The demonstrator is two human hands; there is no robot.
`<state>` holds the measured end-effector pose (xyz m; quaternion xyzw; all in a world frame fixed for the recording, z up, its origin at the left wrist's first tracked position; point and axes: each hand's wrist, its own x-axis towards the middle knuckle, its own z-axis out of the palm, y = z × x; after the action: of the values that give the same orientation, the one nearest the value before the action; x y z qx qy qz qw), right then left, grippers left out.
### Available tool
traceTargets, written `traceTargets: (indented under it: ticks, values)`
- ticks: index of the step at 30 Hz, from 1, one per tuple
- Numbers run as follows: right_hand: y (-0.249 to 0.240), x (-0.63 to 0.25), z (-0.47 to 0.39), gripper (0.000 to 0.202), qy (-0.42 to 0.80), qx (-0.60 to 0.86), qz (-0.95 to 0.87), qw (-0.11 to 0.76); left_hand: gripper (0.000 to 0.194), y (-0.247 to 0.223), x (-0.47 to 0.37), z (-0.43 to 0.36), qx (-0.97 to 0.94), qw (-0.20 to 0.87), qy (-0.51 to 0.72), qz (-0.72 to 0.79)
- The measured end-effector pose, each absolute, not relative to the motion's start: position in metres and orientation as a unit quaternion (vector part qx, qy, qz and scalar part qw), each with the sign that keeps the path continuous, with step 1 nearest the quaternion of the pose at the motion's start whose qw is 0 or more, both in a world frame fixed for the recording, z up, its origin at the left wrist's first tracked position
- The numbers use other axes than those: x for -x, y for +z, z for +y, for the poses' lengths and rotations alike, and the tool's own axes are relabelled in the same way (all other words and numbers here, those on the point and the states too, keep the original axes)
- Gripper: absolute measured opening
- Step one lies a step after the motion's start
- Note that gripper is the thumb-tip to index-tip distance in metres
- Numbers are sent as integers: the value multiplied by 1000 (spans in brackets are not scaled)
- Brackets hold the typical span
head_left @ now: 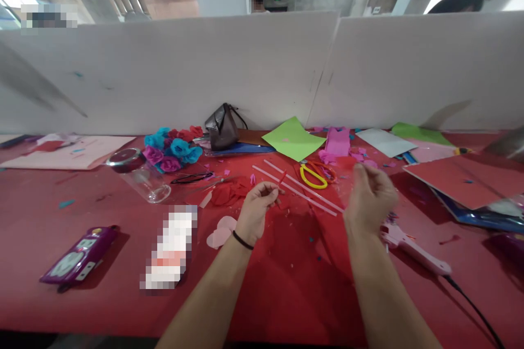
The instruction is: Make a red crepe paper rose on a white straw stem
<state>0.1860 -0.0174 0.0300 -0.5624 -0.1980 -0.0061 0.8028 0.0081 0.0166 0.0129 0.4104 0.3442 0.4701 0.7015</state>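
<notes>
My left hand (257,208), with a dark band at its wrist, pinches a small thin red strip (282,176), perhaps paper. Off to the right, my right hand (371,195) is raised with its fingers closed; whatever lies between them is hidden. Two translucent glue sticks (303,194) lie on the table between the hands. Behind them rest scissors (313,176) with yellow and orange handles. A pink glue gun (415,249) with a black cord lies beside my right wrist. Crumpled red paper (227,194) and pink paper petals (221,232) are left of my left hand.
Blue, purple and red paper flowers (174,150) sit near a tilted glass jar (141,174). A purple pouch (79,256) lies front left. Green paper (293,139) and a dark bag (222,128) stand before the white partition (172,76). Red sheets (470,174) lie right.
</notes>
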Motion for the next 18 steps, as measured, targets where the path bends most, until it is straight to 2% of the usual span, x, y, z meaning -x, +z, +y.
traceTargets:
  ticks: [2,3,5,8,13,18]
  values:
    - [34,-185,-23,20,-137,585,-233,764,11,11,-7,18,-391,713,472,340]
    - [35,-181,-26,20,-146,587,-265,751,12,11,-7,19,-380,720,472,337]
    - [36,-169,-31,17,-59,564,-349,746,12,10,-6,22,-361,734,471,330]
    - [37,-158,-32,13,155,478,-414,760,14,12,-5,23,-350,739,471,331]
    - [39,-167,-24,16,347,376,-271,815,21,18,-14,12,-340,770,444,306]
    - [44,-157,-23,11,499,328,-216,772,29,8,-37,-5,-306,833,384,254]
